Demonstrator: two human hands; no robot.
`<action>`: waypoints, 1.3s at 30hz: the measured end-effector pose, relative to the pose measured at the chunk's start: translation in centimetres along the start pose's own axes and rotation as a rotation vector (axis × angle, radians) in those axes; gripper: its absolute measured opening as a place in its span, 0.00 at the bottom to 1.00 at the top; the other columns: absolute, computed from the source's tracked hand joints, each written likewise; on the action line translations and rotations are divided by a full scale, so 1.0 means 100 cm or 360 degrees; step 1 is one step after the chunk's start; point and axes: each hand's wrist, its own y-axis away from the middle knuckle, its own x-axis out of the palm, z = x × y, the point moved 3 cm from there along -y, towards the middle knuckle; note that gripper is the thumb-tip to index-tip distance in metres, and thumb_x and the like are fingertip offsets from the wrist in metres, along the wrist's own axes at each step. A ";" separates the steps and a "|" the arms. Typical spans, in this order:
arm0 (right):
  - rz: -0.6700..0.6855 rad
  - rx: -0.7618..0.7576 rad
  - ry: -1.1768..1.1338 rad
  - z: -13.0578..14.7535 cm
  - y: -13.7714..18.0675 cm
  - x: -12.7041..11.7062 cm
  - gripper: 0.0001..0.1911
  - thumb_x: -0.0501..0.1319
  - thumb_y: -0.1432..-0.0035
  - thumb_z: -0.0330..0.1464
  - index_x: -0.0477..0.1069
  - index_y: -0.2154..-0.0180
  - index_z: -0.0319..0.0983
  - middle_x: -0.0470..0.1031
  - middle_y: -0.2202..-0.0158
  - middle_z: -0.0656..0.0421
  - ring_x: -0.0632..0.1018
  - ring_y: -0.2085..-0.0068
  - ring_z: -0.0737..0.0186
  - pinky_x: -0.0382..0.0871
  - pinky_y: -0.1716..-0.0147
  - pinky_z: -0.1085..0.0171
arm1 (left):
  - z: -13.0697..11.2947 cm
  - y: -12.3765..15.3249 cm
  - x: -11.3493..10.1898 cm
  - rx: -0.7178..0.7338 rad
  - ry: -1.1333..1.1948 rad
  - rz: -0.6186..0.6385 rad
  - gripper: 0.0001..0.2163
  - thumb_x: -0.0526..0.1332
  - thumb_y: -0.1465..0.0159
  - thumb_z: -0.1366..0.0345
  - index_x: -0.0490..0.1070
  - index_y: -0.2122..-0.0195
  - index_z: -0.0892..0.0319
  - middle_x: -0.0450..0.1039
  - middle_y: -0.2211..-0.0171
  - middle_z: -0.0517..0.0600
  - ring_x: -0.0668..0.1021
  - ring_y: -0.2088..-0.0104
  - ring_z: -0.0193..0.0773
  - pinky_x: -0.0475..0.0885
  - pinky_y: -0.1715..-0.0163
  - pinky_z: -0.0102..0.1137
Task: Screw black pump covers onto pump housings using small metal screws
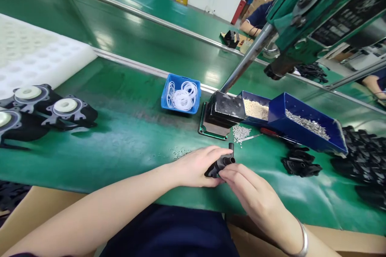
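Observation:
A black plastic housing with two stubby pipe ends (223, 162) is between my hands, just over the green bench top near its front edge. My left hand (202, 166) is wrapped round it from the left, with the thumb along its top. At its lower right side, the fingertips of my right hand (249, 188) are pinched together against the part. Whatever those fingertips hold, if anything, is hidden. Beyond the housing lies a small pile of metal nuts (240, 132), with thin tweezers (251, 138) beside it.
A green press (301, 20) leans in from the upper right on a black base (226, 108). Behind are a blue bin of white rings (164, 102) and blue bins of screws (307, 124) and pale bits (256, 109). Black parts (301, 162) lie right, motor-like assemblies (72, 112) left.

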 end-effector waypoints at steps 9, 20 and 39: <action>-0.0036 0.0049 -0.0119 0.002 -0.009 -0.004 0.15 0.56 0.33 0.21 0.67 0.48 0.40 0.74 0.55 0.52 0.76 0.53 0.58 0.76 0.54 0.60 | 0.003 0.001 0.003 0.0040 0.0013 -0.0043 0.38 0.69 0.42 0.65 0.53 0.33 0.53 0.65 0.38 0.58 0.71 0.40 0.52 0.69 0.42 0.46; -0.0571 0.0304 -0.0281 -0.008 -0.011 -0.037 0.11 0.62 0.38 0.22 0.72 0.57 0.43 0.77 0.64 0.57 0.78 0.61 0.60 0.73 0.62 0.62 | 0.000 0.001 0.001 0.0038 0.0006 -0.0082 0.37 0.70 0.41 0.60 0.55 0.33 0.52 0.67 0.40 0.58 0.73 0.41 0.50 0.70 0.42 0.44; -0.0494 0.0553 -0.0485 -0.010 0.003 -0.004 0.05 0.62 0.36 0.26 0.73 0.58 0.41 0.74 0.69 0.60 0.76 0.70 0.66 0.72 0.69 0.67 | -0.006 0.001 0.001 -0.0078 -0.0049 -0.0080 0.33 0.66 0.39 0.62 0.55 0.35 0.54 0.66 0.40 0.55 0.72 0.41 0.46 0.69 0.41 0.42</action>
